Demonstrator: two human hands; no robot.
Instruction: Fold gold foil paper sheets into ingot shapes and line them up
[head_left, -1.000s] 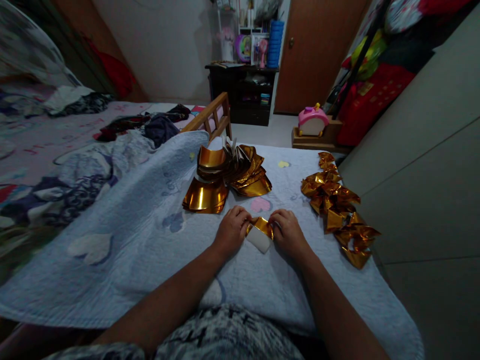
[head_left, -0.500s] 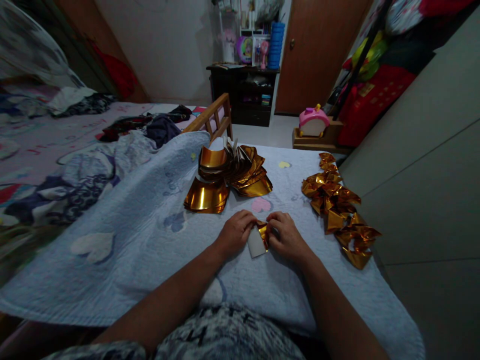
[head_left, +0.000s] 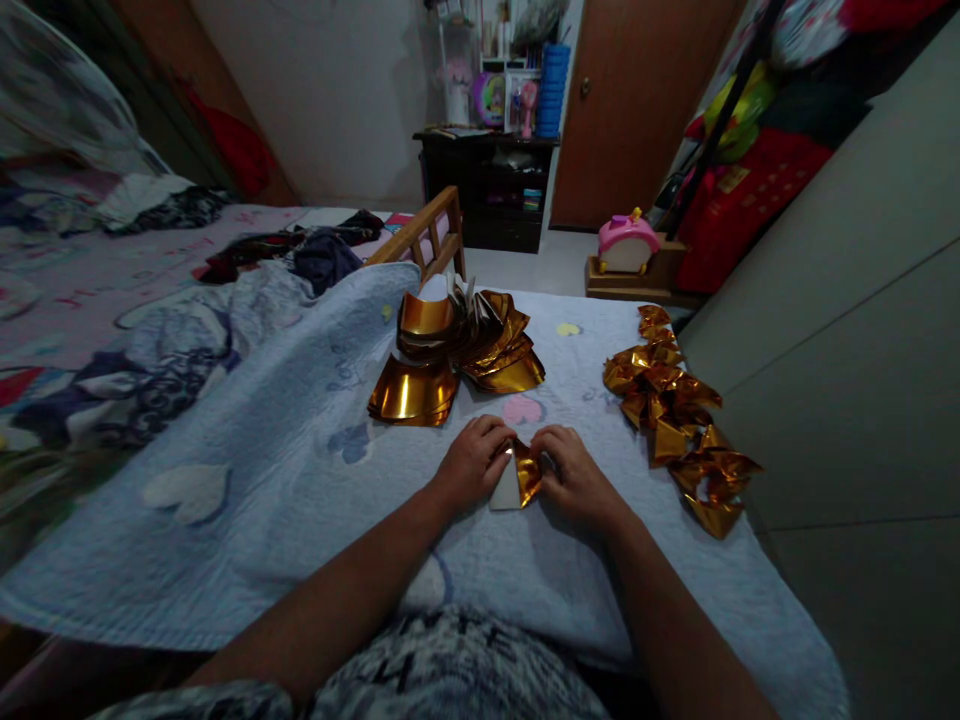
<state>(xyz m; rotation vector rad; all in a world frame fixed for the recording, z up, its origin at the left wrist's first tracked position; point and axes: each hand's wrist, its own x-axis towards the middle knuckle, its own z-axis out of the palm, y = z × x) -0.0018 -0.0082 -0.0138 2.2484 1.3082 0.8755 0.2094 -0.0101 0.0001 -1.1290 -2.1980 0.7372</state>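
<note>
**Gold paper (head_left: 519, 480), partly folded, pinched between left hand (head_left: 471, 462) and right hand (head_left: 576, 474) on a pale blue quilt (head_left: 300, 480).**

Left hand curled over the paper's left edge, fingertips pressing on the white underside. Right hand closed on the right edge, fingertips on the shiny gold flap. Paper low against the quilt, directly between the two hands and touching both, just ahead of the lap. Beyond the hands, near but apart: a fanned stack of gold sheets (head_left: 450, 360). Right of the right hand, well clear of it: a row of folded gold pieces (head_left: 675, 420) along the quilt's edge. Farther back: a wooden bed rail (head_left: 420, 235) and a dark cabinet (head_left: 487, 190).
</note>
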